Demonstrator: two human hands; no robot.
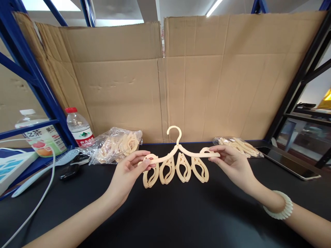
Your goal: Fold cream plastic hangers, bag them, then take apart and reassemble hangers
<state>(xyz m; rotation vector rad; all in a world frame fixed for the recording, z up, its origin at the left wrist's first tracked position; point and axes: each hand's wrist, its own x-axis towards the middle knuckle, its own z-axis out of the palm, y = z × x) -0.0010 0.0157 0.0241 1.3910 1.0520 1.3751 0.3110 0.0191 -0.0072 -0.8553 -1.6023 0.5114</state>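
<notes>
A cream plastic clothes hanger [170, 155] is held up above the black table, its hook pointing upward and its two arms spread out. My left hand [129, 168] pinches the left arm's end between thumb and fingers. The right arm's tip is gripped the same way by my right hand [232, 165], which has a pale bead bracelet [280, 206] on its wrist. Below the hanger, several cream clothespins [183, 167] show in a row. Whether they hang from it or lie behind it I cannot tell.
A clear bag of cream clips [121, 146] lies at back left, a bag of cream pieces [238, 146] at back right. A phone [289, 162] lies far right. Left are a red-capped bottle [79, 127], a hairbrush [49, 168] and a cable [49, 186]. Cardboard [196, 82] walls the back.
</notes>
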